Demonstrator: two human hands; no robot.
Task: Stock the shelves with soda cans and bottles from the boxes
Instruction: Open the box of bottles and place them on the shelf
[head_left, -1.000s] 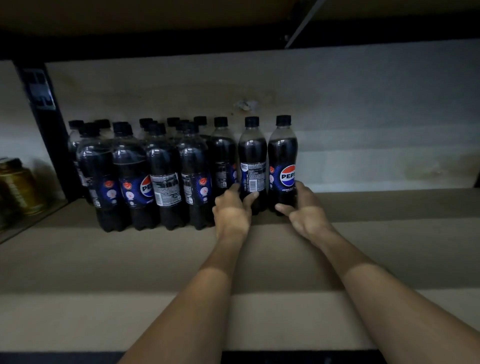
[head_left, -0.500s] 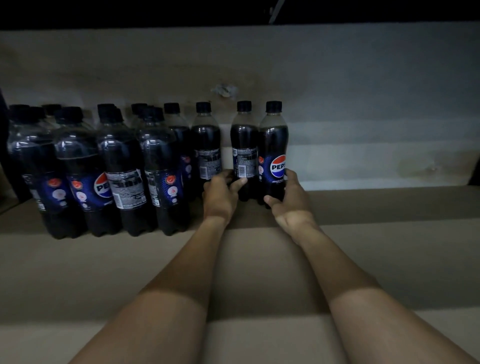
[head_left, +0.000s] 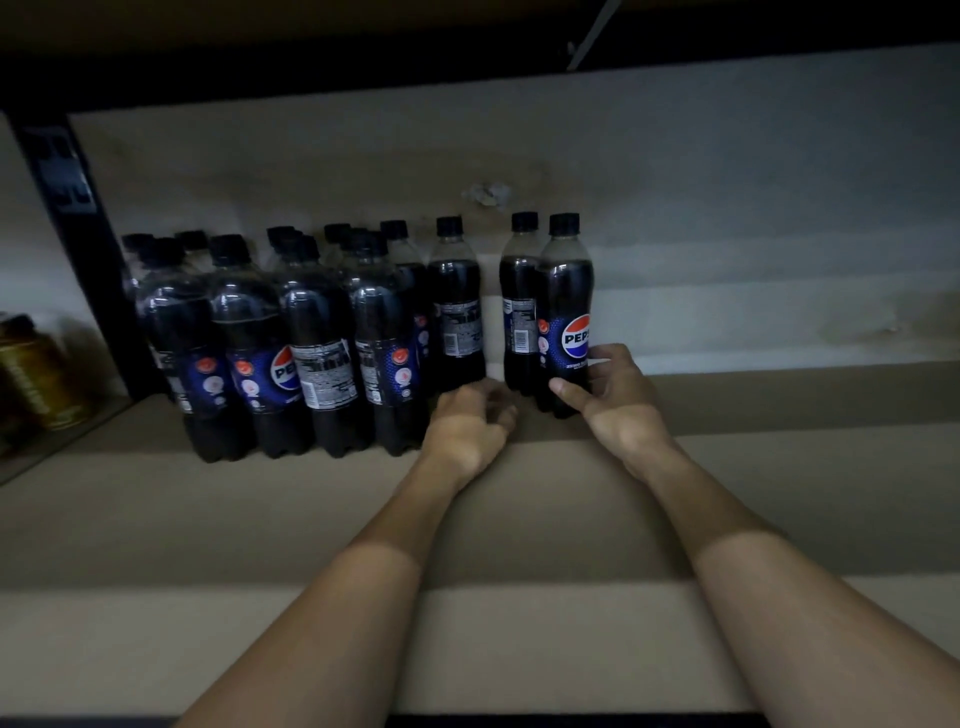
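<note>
On the shelf (head_left: 779, 467), right hand (head_left: 621, 400) around the end Pepsi bottle (head_left: 563, 291), left hand (head_left: 467, 428) loose, empty.

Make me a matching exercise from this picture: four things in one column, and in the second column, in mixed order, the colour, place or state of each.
Column one:
1. left hand
2. right hand
3. gold jar
4. bottle caps

Column two:
A. black
B. grips the rightmost bottle
C. far left, beyond the black upright
D. holds nothing

Pairs: 1-D, 2-B, 3-C, 4-A
</note>
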